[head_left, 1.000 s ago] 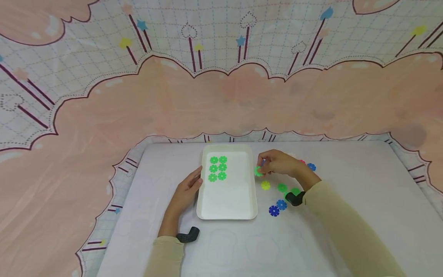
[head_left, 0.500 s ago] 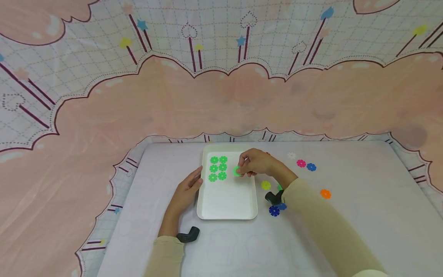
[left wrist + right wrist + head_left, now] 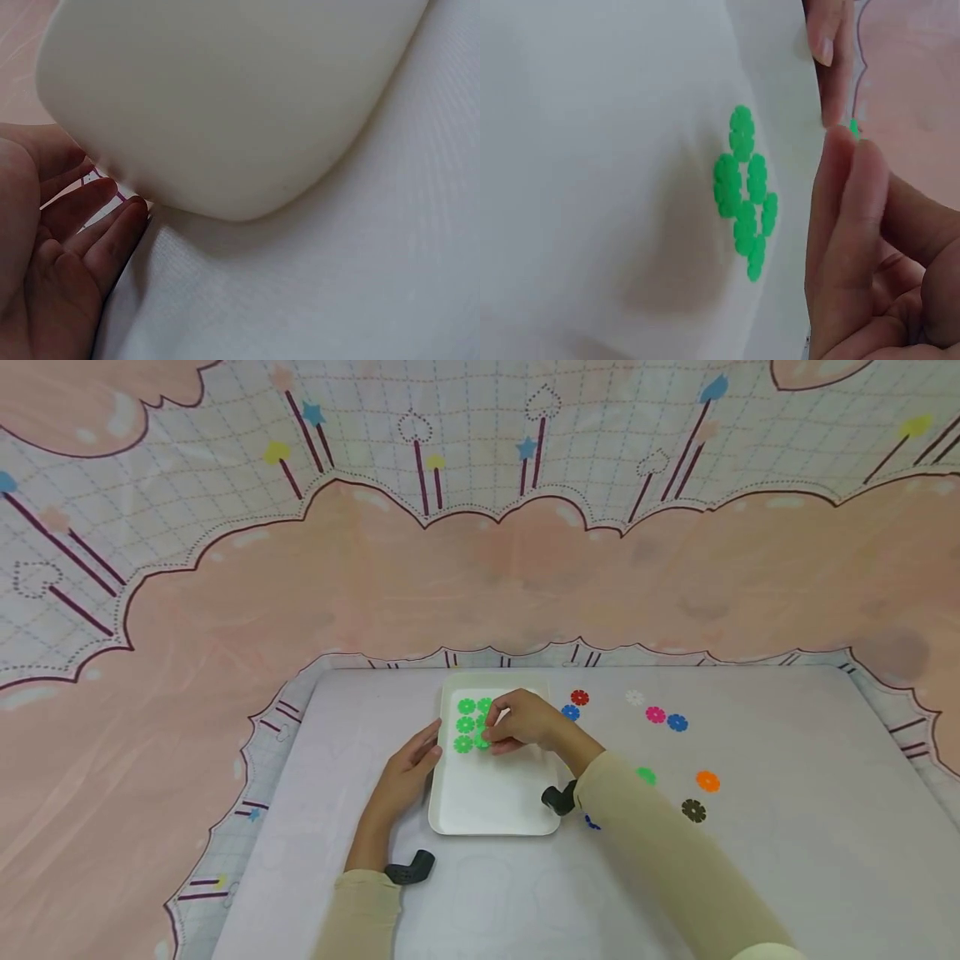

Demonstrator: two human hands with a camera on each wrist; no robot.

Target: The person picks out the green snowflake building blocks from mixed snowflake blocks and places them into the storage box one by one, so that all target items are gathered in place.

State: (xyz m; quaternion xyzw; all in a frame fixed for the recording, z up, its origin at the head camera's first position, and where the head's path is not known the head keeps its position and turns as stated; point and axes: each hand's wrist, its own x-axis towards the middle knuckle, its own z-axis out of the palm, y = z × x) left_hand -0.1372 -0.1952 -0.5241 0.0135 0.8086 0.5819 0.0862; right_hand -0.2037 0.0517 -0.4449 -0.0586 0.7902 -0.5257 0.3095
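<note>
Where the right hand (image 3: 528, 722) hovers: above the white rectangular tray (image 3: 491, 797), pinching one green flower-shaped disc (image 3: 854, 129); placing step, by my reading.
Tray contents: six matching green discs (image 3: 466, 725), towards its far left corner.
Left hand (image 3: 405, 777): unclenched, fingers touching the tray's left rim.
Green disc: likely needs lowering, then a loosened pinch.
Loose mixed-colour discs (image 3: 707, 781): right of the tray.

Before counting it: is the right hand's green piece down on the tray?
Not down: the right wrist view shows fingers pinching the green piece above the tray and its six green pieces.
</note>
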